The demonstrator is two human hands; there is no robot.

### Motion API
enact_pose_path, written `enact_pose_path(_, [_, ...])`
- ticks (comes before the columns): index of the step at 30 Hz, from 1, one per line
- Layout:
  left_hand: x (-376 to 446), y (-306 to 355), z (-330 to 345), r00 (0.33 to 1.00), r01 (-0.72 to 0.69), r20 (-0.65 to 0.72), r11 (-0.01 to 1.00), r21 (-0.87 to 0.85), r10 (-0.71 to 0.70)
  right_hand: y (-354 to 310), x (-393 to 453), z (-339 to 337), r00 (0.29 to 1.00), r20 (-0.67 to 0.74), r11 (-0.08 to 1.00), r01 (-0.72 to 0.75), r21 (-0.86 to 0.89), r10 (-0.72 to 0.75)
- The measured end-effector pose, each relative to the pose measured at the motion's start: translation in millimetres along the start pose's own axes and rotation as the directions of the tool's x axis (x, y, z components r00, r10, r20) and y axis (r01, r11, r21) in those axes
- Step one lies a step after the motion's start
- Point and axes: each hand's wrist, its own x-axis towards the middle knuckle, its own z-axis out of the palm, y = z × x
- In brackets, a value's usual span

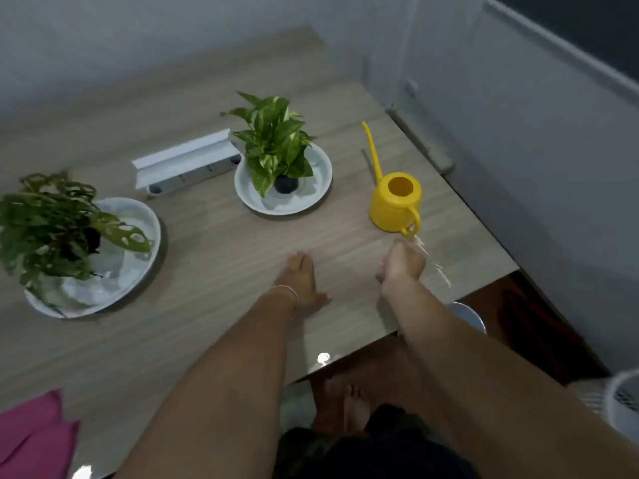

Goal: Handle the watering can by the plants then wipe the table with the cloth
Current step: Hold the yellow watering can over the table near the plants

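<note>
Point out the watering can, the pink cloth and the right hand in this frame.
watering can (392, 210): head view, on its yellow body below the opening.
pink cloth (33, 433): head view, on its folded middle, lower left corner.
right hand (403, 262): head view, on its back.

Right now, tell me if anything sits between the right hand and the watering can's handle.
Nothing visible does. The right hand is just short of the yellow watering can, with only bare table between them.
</note>
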Motion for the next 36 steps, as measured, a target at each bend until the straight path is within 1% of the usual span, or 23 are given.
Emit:
enact_pose_path(1, [3, 1, 5, 1.000, 0.028, 0.012, 1.000, 0.002, -0.028, -3, 4, -1, 0.993, -0.028, 0.985, 0.113, -0.128, -0.117])
enact_pose_path(2, [5, 3, 7, 0.999, 0.050, 0.012, 0.999, -0.020, -0.049, -5, 10, -2, 0.975, -0.040, 0.946, 0.204, -0.253, -0.221])
enact_pose_path(4, [6, 3, 16, 0.996, 0.093, 0.007, 0.996, -0.016, -0.093, -8, 23, -8, 0.930, -0.005, 0.855, 0.336, -0.395, -0.368])
enact_pose_path(6, [7, 6, 18, 0.994, 0.105, 0.024, 0.994, -0.014, -0.104, -14, 38, -11, 0.903, 0.005, 0.803, 0.384, -0.455, -0.429])
enact_pose_path(8, [9, 7, 16, 0.993, 0.110, 0.035, 0.993, -0.040, -0.109, -20, 46, -13, 0.893, 0.030, 0.767, 0.403, -0.499, -0.450])
enact_pose_path(11, [7, 8, 16, 0.993, 0.115, 0.034, 0.992, -0.055, -0.113, -26, 50, -9, 0.858, 0.159, 0.695, 0.492, -0.524, -0.488])
enact_pose_path(14, [8, 8, 21, 0.993, 0.117, -0.015, 0.993, -0.033, -0.118, -33, 49, 0, 0.866, 0.271, 0.702, 0.500, -0.507, -0.421])
enact_pose_path(17, [9, 8, 27, 0.991, 0.113, -0.065, 0.993, -0.029, -0.115, -32, 46, 3, 0.849, 0.407, 0.714, 0.512, -0.478, -0.336])
enact_pose_path(20, [9, 4, 30, 0.991, 0.104, -0.083, 0.992, -0.065, -0.109, -27, 44, 1, 0.846, 0.444, 0.792, 0.477, -0.381, -0.296])
enact_pose_path(23, [7, 5, 31, 0.990, 0.100, -0.093, 0.992, -0.072, -0.107, -28, 44, 1, 0.877, 0.408, 0.888, 0.378, -0.262, -0.253])
enact_pose_path(26, [5, 8, 32, 0.988, 0.112, -0.101, 0.990, -0.084, -0.121, -29, 43, -4, 0.909, 0.344, 0.930, 0.314, -0.191, -0.236])
enact_pose_path(30, [-1, 5, 33, 0.989, 0.101, -0.098, 0.987, -0.126, -0.114, -27, 28, -8, 0.926, 0.279, 0.947, 0.296, -0.124, -0.253])
enact_pose_path(33, [-11, -3, 36, 0.990, 0.071, -0.113, 0.985, -0.158, -0.089, -32, 12, -8, 0.944, 0.203, 0.956, 0.280, -0.087, -0.259])
enact_pose_path(36, [-17, -12, 37, 0.991, 0.034, -0.124, 0.985, -0.172, -0.056, -42, -7, -7, 0.926, 0.186, 0.933, 0.350, -0.087, -0.330])
